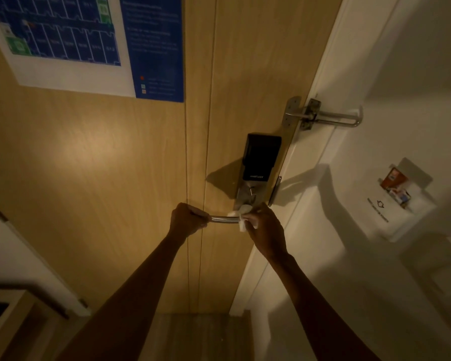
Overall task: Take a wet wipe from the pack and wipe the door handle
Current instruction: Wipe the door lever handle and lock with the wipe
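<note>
A metal lever door handle (223, 219) sticks out from the lock plate on a wooden door (115, 165). My left hand (186, 218) is closed around the free end of the handle. My right hand (264, 226) holds a crumpled white wet wipe (241, 217) pressed against the handle near its base at the lock plate. Only a short bare stretch of the handle shows between my two hands. No wipe pack is in view.
A black smart lock box (261, 157) sits above the handle. A metal swing latch (323, 117) bridges door and white frame higher up. A key-card holder (399, 196) hangs on the right wall. An evacuation plan poster (89, 43) covers the door's upper left.
</note>
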### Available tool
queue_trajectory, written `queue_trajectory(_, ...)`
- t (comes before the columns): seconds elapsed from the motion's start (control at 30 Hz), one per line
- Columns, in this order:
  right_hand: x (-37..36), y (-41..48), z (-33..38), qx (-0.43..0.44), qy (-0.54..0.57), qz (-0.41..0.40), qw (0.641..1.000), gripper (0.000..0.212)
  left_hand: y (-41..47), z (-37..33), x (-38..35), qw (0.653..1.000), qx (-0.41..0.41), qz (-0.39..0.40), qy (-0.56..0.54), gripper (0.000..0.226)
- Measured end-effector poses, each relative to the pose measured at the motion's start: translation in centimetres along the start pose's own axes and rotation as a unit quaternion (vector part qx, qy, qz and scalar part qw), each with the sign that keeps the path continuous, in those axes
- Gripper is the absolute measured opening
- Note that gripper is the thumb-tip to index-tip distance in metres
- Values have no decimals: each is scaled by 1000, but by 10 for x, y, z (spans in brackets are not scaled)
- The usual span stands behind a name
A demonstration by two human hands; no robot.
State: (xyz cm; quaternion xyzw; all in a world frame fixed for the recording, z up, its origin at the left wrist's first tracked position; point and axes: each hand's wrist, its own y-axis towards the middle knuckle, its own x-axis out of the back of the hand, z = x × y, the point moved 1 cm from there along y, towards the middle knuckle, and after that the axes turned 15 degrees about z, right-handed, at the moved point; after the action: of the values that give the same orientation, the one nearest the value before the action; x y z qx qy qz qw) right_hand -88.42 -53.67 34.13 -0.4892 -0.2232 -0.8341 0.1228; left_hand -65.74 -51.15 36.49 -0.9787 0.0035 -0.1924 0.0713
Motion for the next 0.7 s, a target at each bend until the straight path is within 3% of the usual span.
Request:
queue_trajectory(0.2, -6, 3, -3, 20, -20, 43, 999, 43, -2, -3, -2, 1000, 11, -7, -10, 5)
queue_trajectory(0.4, -3, -4, -3, -13, -45, 12, 999, 32, -1, -4, 1, 1000, -12, -1, 24, 5)
queue_trajectory(0.7, -4, 3, 23, 18, -62, 17, 998, 33, 5, -5, 9, 999, -4, 38, 21, 9)
